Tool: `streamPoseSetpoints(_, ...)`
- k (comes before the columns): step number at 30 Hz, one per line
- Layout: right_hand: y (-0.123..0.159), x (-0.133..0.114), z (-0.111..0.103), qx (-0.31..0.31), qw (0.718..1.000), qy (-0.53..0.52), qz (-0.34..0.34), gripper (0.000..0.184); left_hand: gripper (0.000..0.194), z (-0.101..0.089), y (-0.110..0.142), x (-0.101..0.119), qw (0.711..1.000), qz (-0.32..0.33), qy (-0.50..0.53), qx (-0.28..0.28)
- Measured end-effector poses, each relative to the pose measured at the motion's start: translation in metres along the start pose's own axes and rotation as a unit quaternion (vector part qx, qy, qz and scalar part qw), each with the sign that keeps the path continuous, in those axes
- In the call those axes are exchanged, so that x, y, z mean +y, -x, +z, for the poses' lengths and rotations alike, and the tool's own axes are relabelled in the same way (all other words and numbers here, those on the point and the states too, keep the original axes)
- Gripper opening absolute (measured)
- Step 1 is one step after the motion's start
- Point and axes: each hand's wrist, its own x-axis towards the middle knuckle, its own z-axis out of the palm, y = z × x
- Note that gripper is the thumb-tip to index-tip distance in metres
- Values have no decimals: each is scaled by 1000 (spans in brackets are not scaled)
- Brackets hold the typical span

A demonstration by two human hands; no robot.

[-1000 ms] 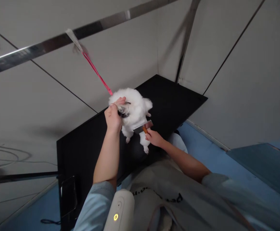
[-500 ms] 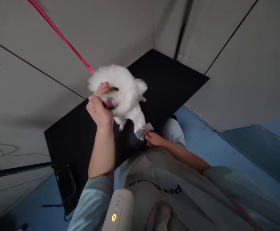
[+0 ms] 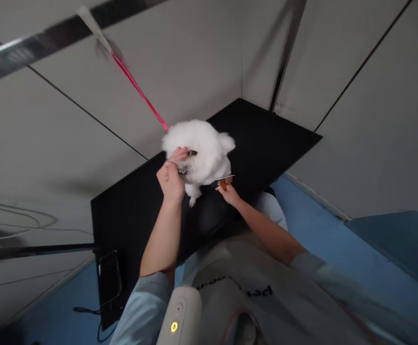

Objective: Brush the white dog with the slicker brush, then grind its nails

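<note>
A fluffy white dog (image 3: 203, 139) is on the black table (image 3: 266, 136), its head turned toward me and one front paw visible. At the side of its muzzle, my left hand (image 3: 172, 176) is closed around the fur, fingers reaching up beside the eye. In my right hand (image 3: 229, 195) is the brown handle of a slicker brush (image 3: 224, 184). The brush's flat metal head appears edge-on, against or very close to the dog's leg and chest fur. My right fingers partly cover the handle, and the lower foreleg behind the brush is hidden.
A pink lead (image 3: 137, 88) runs from the dog up to a metal bar (image 3: 51, 45). A dark phone-like object (image 3: 110, 277) lies at the table's left end, with a cable below it. Grey walls stand behind the table.
The brush has risen from the dog's lower foreleg and turned edge-on. My left hand still holds the muzzle; the dog's tongue no longer shows. The view has shifted, bringing in the metal bar.
</note>
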Motion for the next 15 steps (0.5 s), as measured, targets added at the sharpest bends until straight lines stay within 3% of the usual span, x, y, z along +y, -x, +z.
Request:
streamPoseSetpoints(4,-10,-2,-1,35,991,-113,59,17,56,-7,-5,-3,1000,-17,-14,11)
streamPoseSetpoints(8,-11,-6,5,-34,971,-205,117,15,56,-13,-11,-10,1000,-4,0,-5)
streamPoseSetpoints(12,20,-9,14,-84,953,-267,116,18,50,-19,-7,-22,999,21,5,-26)
streamPoseSetpoints(15,47,-13,11,-86,944,-302,98,25,49,-21,-4,-28,999,33,5,-26)
